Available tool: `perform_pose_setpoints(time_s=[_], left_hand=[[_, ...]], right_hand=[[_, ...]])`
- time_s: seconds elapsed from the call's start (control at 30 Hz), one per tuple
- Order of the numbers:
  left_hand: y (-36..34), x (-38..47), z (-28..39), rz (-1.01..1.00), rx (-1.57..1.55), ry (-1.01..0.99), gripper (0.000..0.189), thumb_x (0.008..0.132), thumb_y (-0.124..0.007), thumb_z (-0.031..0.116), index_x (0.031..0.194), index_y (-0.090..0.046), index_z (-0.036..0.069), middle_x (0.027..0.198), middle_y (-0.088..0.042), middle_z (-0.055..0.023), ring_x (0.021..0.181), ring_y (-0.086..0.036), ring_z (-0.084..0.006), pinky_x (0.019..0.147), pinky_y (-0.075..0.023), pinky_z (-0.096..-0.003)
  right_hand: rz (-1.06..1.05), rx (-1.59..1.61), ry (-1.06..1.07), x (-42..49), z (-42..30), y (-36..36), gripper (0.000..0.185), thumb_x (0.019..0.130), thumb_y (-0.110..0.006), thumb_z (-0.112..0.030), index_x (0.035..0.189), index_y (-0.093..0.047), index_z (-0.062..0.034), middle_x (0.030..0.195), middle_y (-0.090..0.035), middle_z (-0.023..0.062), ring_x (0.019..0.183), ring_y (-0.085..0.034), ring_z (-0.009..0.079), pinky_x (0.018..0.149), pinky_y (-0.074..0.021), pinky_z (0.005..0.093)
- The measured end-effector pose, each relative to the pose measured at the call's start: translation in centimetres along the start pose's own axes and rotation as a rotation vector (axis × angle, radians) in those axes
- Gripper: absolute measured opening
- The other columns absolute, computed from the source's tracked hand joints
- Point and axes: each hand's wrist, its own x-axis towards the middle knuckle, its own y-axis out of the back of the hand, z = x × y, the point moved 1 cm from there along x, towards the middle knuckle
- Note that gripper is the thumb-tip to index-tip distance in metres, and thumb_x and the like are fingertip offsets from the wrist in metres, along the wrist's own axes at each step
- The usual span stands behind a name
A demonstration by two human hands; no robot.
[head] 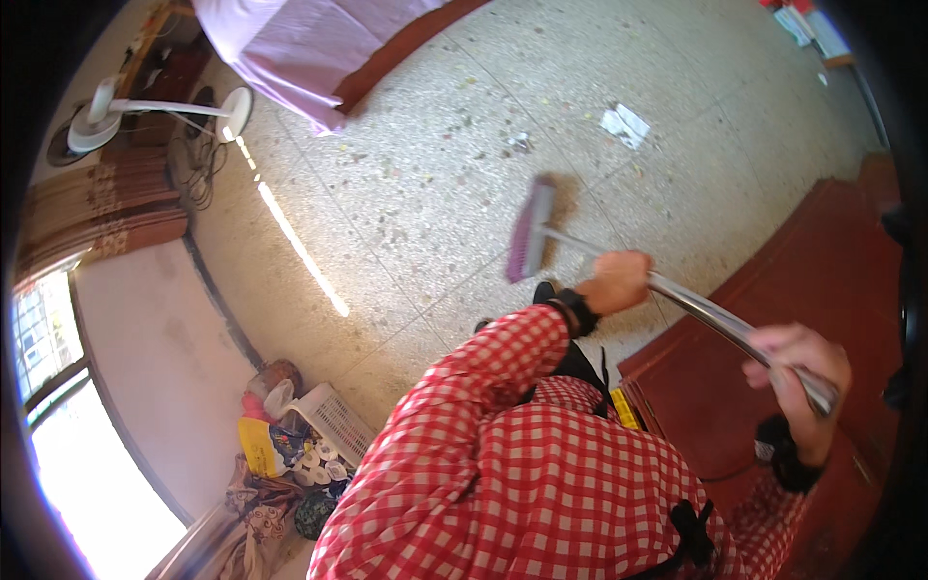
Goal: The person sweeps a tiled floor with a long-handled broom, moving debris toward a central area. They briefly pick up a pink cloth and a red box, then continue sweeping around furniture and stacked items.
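Both hands grip one broom with a metal handle. My left hand (620,281) closes around the lower part of the handle, with a black band at its wrist. Near the handle's upper end, at the right, is my right hand (801,362), a little blurred. The broom head (531,228), grey with purple bristles, is over the speckled floor (406,217), just beyond my dark shoes; whether it touches the floor cannot be told. A crumpled white paper (625,125) and a smaller crumpled scrap (520,142) lie farther off, among scattered small debris.
A pink cloth (290,51) hangs at the top left near a white pedestal fan (174,109) and coiled cable. At the lower left stand a white plastic basket (335,420) and paper rolls. Reddish-brown wooden furniture (783,290) is close on the right.
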Motion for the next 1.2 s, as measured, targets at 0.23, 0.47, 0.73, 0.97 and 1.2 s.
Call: perform_pose_setpoints(time_s=[0.23,0.47,0.73,0.97,1.2], left_hand=[[10.3,-4.1,3.9,0.049,0.068,-0.209,0.016,0.064,-0.063,0.019,0.073,-0.058,0.007,0.068,-0.06,-0.0116,0.064,-0.06,-0.0307,0.054,-0.0481,-0.0396],[19.4,-10.9,-12.8,0.42,0.586,-0.172,0.012,0.07,-0.054,0.019,0.068,-0.053,0.007,0.061,-0.054,-0.0055,0.05,-0.055,-0.0172,0.04,-0.0429,-0.0324],[27.1,-17.5,-41.3,0.356,0.3,0.621,0.018,0.071,-0.06,0.02,0.08,-0.057,0.004,0.08,-0.06,-0.0152,0.077,-0.061,-0.0318,0.066,-0.0488,-0.0431],[26.9,-11.3,-42.5,0.38,0.317,0.253,0.009,0.073,-0.052,0.016,0.074,-0.053,0.007,0.069,-0.056,-0.0125,0.061,-0.058,-0.0272,0.052,-0.0459,-0.0396],[30.6,0.8,-20.4,0.381,-0.031,-0.29,0.011,0.064,-0.06,0.016,0.063,-0.057,0.006,0.061,-0.058,-0.0124,0.057,-0.059,-0.0293,0.048,-0.046,-0.0407]], right_hand=[[-0.178,-0.322,0.13,1.0,-9.3,1.2,0.015,0.082,-0.047,-0.014,0.082,-0.049,0.0006,0.081,-0.06,0.0183,0.055,-0.057,0.017,0.052,-0.0471,0.0266],[-0.143,0.178,0.103,12.7,-5.1,-7.8,0.015,0.081,-0.049,-0.01,0.088,-0.054,0.003,0.093,-0.06,0.0213,0.065,-0.062,0.0214,0.065,-0.0527,0.0303],[-0.421,0.573,-0.094,29.1,1.8,-36.5,0.019,0.085,-0.053,-0.009,0.103,-0.055,-0.0054,0.113,-0.055,0.0159,0.088,-0.061,0.0167,0.073,-0.0508,0.028],[-0.243,0.445,-0.126,33.2,-1.7,-34.3,0.01,0.081,-0.051,0.001,0.091,-0.055,0.0012,0.105,-0.057,0.0218,0.075,-0.064,0.0242,0.063,-0.0562,0.0297],[0.05,-0.253,-0.225,31.5,-15.0,-17.8,0.021,0.08,-0.053,-0.017,0.088,-0.055,0.0024,0.087,-0.059,0.014,0.061,-0.059,0.0133,0.054,-0.0492,0.0244]])
